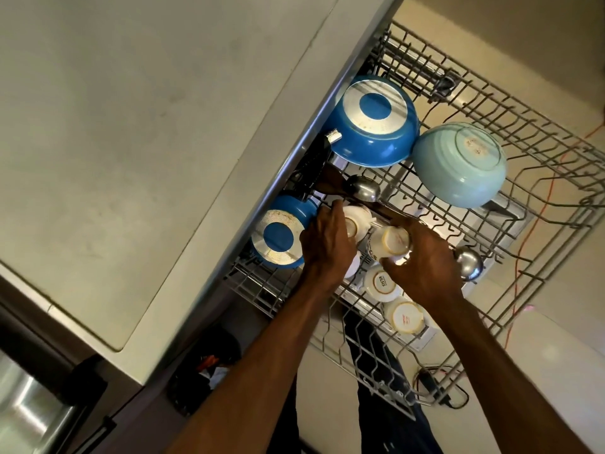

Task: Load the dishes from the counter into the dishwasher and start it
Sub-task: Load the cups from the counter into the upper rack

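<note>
Cups go mouth-down in the dishwasher rack (510,126) to drain: left hand (327,244) curls round the left cup (355,224), right hand (425,267) round the right cup (394,242).

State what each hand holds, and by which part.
The right hand grips an upturned white cup round its side. The left hand seems to grip a second cup, also by its side.

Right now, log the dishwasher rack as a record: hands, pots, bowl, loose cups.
Rack: wire rack, pulled out
Left: left hand grips white cup
Right: right hand grips cream cup
Pots: large blue pot, small blue pan, both bottom up
Bowl: pale blue bowl, bottom up
Loose cups: printed cup, end cup, both bottom up
Utensil: steel ladle, lying on rack
</note>
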`<state>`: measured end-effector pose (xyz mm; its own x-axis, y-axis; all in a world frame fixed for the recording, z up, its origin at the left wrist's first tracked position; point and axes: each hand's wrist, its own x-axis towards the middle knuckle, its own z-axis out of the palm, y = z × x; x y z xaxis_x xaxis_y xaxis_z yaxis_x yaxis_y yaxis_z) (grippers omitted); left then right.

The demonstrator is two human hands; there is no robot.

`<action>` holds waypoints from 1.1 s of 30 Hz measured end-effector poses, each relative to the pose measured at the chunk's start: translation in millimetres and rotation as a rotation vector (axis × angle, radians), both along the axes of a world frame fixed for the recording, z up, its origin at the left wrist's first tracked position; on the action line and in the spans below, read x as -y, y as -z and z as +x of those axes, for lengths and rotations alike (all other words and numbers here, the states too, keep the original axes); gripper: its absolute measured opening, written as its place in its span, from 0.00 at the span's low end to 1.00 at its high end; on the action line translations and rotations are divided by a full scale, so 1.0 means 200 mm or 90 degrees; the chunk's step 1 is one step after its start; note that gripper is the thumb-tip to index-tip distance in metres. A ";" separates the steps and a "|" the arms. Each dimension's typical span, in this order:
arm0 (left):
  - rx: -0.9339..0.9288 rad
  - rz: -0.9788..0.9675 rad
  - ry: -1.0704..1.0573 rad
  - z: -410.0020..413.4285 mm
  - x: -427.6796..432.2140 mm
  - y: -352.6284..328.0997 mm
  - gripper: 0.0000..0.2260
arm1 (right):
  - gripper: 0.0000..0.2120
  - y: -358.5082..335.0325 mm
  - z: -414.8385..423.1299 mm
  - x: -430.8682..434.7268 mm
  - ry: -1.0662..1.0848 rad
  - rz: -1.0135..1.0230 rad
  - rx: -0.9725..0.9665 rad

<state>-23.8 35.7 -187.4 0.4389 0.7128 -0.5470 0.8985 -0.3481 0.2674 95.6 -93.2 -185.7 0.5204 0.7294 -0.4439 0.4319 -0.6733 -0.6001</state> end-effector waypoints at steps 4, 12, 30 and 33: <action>-0.006 0.006 0.000 0.00 0.00 0.00 0.35 | 0.32 0.00 -0.05 -0.01 -0.012 0.017 0.044; 0.031 0.014 -0.033 -0.01 0.03 -0.05 0.30 | 0.34 -0.02 -0.06 -0.04 -0.027 0.007 0.100; 0.076 0.004 -0.042 -0.09 0.05 -0.07 0.28 | 0.31 -0.03 -0.03 -0.06 -0.071 -0.086 0.101; 0.088 0.000 -0.043 -0.09 0.05 -0.09 0.26 | 0.31 -0.04 -0.03 -0.09 -0.077 -0.110 0.130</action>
